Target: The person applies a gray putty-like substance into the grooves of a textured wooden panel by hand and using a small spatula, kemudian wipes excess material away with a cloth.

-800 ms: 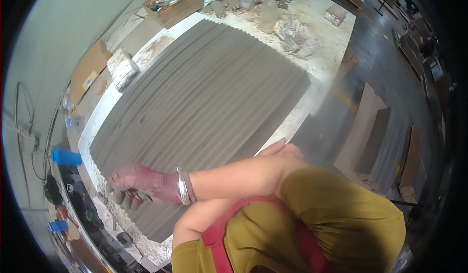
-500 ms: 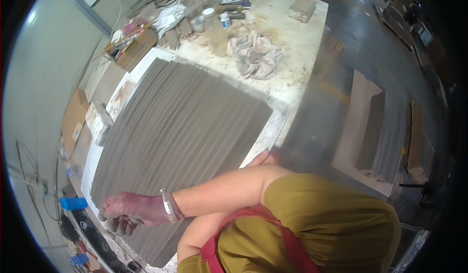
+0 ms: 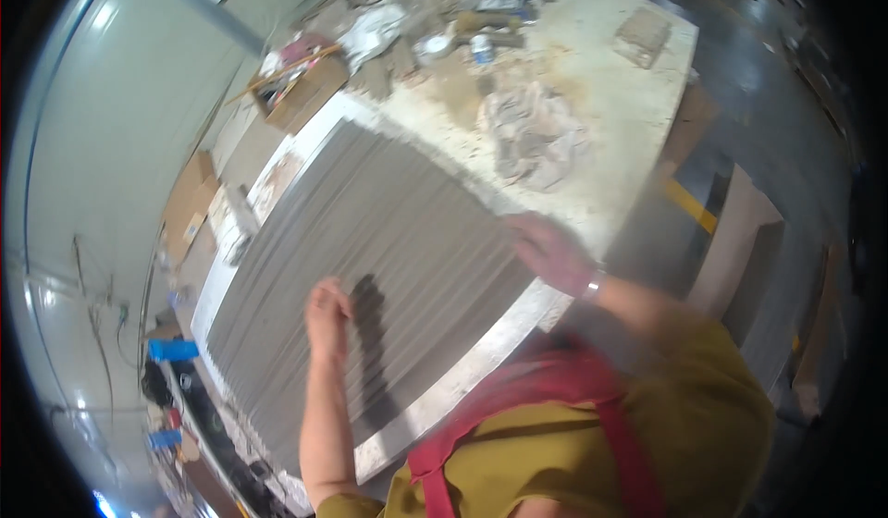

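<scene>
A broad sheet of grey, closely ridged strips (image 3: 407, 222) covers the white board in front of me. Over its near-left part is my left hand (image 3: 327, 319), bare, with the fingers curled in; whether anything lies in them is hidden. A dark shadow falls on the ridges beside that hand. At the sheet's right end is my right hand (image 3: 555, 254), in a dusty dark-pink glove with a band at the wrist. Its fingers stretch toward the ends of the strips, blurred by motion, and no held thing shows.
A crumpled cloth (image 3: 536, 134) lies beyond the sheet on the stained white table (image 3: 601, 83). A pale block (image 3: 642, 37) sits at the far right corner. Bottles, tools and a cardboard box (image 3: 305, 88) crowd the back. A wrapped block (image 3: 231, 224) stands along the left edge.
My gloved right hand has swung from the sheet's near-left corner to its right end. My bare left hand has come from the right side to above the ridges, so my arms no longer cross.
</scene>
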{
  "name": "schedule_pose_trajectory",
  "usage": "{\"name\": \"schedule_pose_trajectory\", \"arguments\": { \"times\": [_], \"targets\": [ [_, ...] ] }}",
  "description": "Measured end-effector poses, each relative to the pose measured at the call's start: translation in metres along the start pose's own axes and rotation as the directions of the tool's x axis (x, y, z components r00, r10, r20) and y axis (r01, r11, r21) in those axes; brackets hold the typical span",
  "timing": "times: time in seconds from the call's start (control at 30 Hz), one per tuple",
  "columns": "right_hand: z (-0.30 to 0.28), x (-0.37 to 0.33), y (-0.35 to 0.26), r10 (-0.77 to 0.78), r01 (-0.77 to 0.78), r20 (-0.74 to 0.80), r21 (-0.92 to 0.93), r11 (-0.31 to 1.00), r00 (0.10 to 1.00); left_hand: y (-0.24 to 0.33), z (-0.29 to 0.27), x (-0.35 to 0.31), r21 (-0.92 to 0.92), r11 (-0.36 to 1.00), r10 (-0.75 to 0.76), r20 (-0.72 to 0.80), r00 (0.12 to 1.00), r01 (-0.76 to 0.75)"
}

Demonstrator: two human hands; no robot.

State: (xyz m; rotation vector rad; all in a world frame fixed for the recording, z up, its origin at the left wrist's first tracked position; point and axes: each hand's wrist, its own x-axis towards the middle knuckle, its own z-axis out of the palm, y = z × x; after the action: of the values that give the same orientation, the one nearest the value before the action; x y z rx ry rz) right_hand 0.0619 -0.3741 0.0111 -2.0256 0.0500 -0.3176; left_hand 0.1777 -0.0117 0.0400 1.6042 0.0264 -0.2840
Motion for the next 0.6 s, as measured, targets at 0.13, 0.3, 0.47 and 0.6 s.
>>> {"name": "schedule_pose_trajectory", "arguments": {
  "times": [0.13, 0.3, 0.47, 0.6],
  "targets": [
    [0.003, -0.053, 0.000, -0.043, 0.067, 0.118, -0.209, 0.976, 0.992, 0.022, -0.147, 0.058, 0.149, 0.985, 0.134, -0.379, 0.916, -0.083],
    [0.059, -0.079, -0.012, 0.032, -0.014, 0.432, -0.043, 0.999, 0.901, 0.026, -0.240, 0.128, 0.518, 0.855, 0.248, -0.448, 0.859, 0.023],
    [0.110, -0.080, -0.038, 0.212, -0.102, 0.596, -0.213, 0.972, 0.775, -0.002, -0.241, 0.224, 0.888, 0.429, 0.502, -0.084, 0.861, -0.164],
    [0.139, -0.098, -0.048, 0.272, -0.138, 0.563, -0.270, 0.953, 0.780, -0.014, -0.222, 0.279, 0.946, 0.252, 0.501, 0.054, 0.864, -0.205]
  ]
}}
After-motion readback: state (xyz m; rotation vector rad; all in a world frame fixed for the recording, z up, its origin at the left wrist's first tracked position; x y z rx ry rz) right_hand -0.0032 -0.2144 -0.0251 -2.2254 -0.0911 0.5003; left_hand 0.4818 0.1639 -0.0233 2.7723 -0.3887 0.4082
